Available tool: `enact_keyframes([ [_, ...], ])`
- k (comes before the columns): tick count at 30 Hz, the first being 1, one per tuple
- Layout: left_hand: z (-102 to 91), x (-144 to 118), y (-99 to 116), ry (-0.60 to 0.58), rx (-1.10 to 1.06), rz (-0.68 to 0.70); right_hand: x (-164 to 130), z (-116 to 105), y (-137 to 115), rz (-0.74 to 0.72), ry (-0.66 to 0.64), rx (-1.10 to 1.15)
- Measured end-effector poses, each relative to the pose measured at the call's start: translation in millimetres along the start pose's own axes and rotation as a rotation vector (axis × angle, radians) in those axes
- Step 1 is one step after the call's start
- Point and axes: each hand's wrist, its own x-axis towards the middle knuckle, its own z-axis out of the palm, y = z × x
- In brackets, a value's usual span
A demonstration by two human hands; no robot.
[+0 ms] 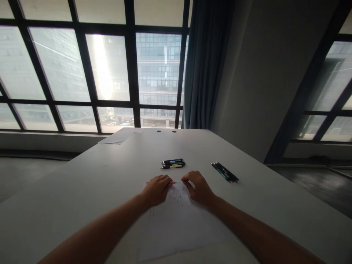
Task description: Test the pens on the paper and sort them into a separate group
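Both hands rested on a white sheet of paper [178, 223] lying at the near edge of the counter [82, 190]: the left hand [157, 190] curled around a thin red pen [176, 182], whose dark tip poked out toward the right hand [198, 189], which was loosely bent, fingertips on the paper (whether it also pinched the pen tip could not be told). Farther in, near the counter's middle, lay a cluster of coloured pens [173, 164], and a bundle of dark pens [224, 172] lay toward the right edge. Loose papers [121, 136] sat at the far left corner.
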Motion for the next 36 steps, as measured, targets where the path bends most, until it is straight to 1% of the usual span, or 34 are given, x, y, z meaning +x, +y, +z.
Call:
enact_keyframes([
  [3,1.1,0.0,-1.2,0.010,-0.009,0.011,-1.7,0.5,-2.9,0.058,0.006,0.027],
  [5,1.9,0.0,-1.9,0.014,-0.013,0.015,-2.0,0.8,-3.5,0.066,-0.001,0.032],
  [14,1.8,0.3,-1.8,-0.003,-0.016,0.027,0.5,2.2,-4.5,-0.020,-0.083,-0.008],
  [21,1.5,0.8,-0.9,-0.002,-0.011,0.017,1.3,-1.2,-7.7,-0.057,-0.040,-0.019],
  [29,3.4,-0.1,-2.2,0.011,-0.003,0.033,1.7,2.4,-5.6,-0.032,-0.068,-0.017],
  [36,2.1,0.2,-1.3,0.006,0.007,0.019,2.0,-0.3,-5.0,-0.026,-0.034,-0.022],
])
